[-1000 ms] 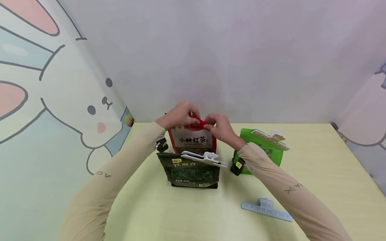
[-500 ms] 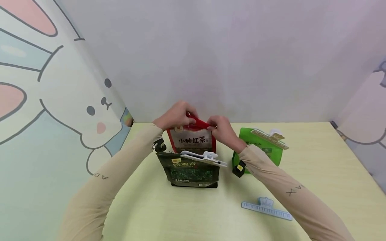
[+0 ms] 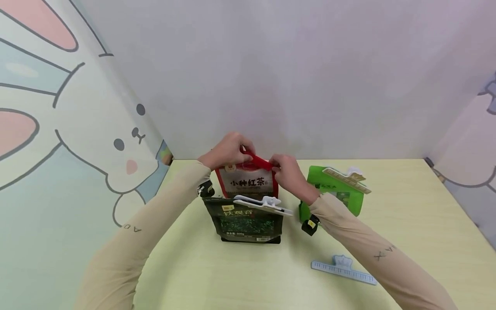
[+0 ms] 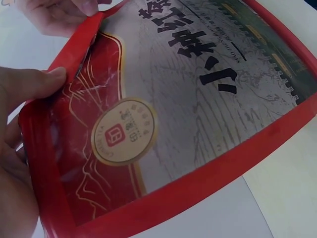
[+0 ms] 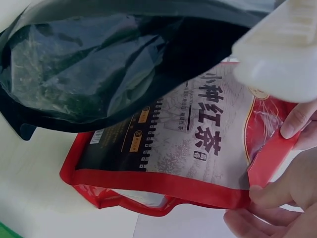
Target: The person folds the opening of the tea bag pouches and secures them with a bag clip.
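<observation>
A red and silver tea bag (image 3: 249, 183) stands at the back of the table, behind a dark green tea bag (image 3: 248, 224). My left hand (image 3: 229, 150) pinches its top edge near the left corner, thumb on the front. At the right end of that edge, my right hand (image 3: 289, 174) pinches the red rim between thumb and fingers. Between the hands the red top strip (image 4: 81, 44) is folded over toward the front. In the right wrist view, the strip's right end (image 5: 270, 161) lies under the right thumb. Some fingers are hidden behind the bag.
A white clip (image 3: 263, 204) sits across the dark bag's top. To the right, a bright green bag (image 3: 337, 193) carries a white and gold clip (image 3: 348, 178). A light blue clip (image 3: 342, 270) lies on the table (image 3: 232, 280) beside the right forearm.
My right hand has shifted rightward and slightly down along the bag's top edge, showing more of the folded red strip. My left hand has hardly moved.
</observation>
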`<state>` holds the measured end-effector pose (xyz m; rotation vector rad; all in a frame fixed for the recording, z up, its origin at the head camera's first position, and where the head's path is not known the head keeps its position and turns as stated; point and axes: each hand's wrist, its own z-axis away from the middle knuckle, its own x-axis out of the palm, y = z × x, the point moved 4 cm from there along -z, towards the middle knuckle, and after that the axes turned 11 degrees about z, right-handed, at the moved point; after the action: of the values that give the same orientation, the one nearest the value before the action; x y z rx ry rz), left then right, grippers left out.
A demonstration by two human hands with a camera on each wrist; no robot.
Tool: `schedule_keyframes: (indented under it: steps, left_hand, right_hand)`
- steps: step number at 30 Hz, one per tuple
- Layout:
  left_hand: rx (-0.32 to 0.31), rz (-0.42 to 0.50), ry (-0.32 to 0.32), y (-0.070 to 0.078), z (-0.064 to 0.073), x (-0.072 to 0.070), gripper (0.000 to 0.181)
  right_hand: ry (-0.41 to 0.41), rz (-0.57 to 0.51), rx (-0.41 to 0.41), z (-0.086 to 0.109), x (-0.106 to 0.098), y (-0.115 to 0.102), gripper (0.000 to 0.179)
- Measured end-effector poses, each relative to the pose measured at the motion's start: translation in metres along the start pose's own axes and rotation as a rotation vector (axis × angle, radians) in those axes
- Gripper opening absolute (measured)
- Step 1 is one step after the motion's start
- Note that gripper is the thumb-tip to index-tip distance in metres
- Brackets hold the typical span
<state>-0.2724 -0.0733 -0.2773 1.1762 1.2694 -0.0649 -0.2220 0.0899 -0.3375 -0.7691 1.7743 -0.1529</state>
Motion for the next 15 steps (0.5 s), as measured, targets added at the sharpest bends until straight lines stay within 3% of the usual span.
schedule_keyframes:
  steps: [10, 15]
  left_hand:
    - [0.004, -0.002, 0.003, -0.003, 0.002, -0.003, 0.008]
    - [-0.002, 0.005, 0.002, -0.003, 0.005, -0.004, 0.009]
  right_hand:
    - [-0.007, -0.007, -0.015, 0.010, -0.010, -0.001, 0.026]
    - [-0.035, -0.085, -0.053, 0.016, -0.017, -0.006, 0.024]
